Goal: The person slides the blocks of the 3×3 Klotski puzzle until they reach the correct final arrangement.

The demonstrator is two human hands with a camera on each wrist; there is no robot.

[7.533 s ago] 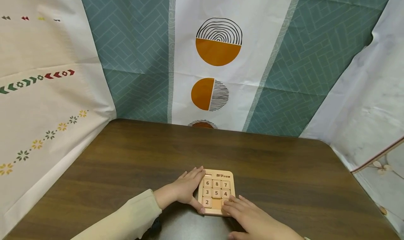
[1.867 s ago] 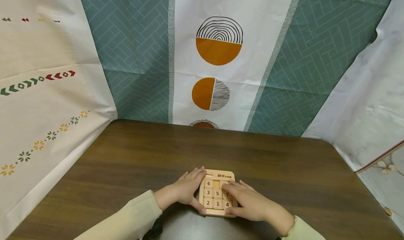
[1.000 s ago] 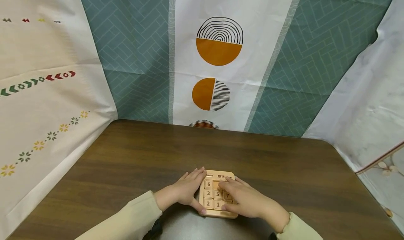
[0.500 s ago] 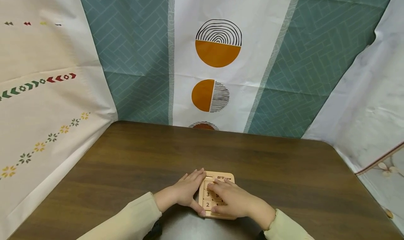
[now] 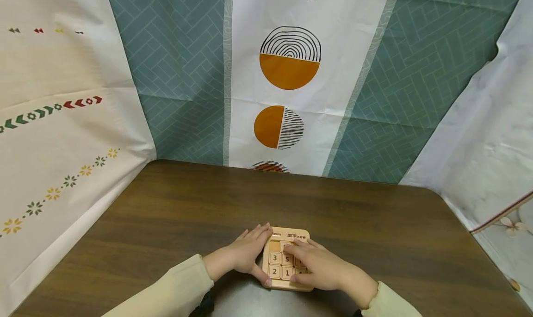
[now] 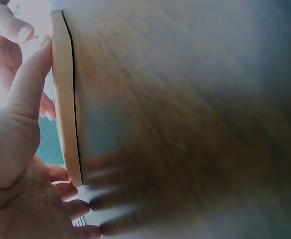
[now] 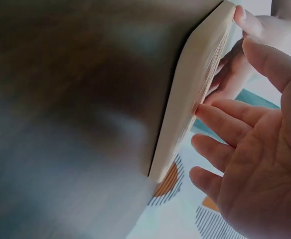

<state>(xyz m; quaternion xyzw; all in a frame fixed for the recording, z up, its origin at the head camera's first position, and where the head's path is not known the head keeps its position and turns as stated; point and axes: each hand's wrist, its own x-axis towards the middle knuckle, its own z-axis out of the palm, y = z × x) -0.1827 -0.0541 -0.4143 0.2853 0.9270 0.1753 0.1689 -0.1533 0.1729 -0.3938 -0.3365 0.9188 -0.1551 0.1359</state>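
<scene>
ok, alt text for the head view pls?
A left hand spreads along the left edge of a pale wooden rectangular number puzzle while a right hand touches a square wooden tile beside the open top-left slot. The puzzle lies on a dark brown wood-grain table, before a teal-and-white cloth backdrop with orange-and-black circles.

The head view is evenly lit and mostly sharp, though the small print on the number puzzle (image 5: 286,260) looks soft. A shadow dims the teal cloth (image 5: 187,108); pale glare marks the table's (image 5: 374,215) near edge. Both wrist views blur the tabletop, with washed-out upper corners.
</scene>
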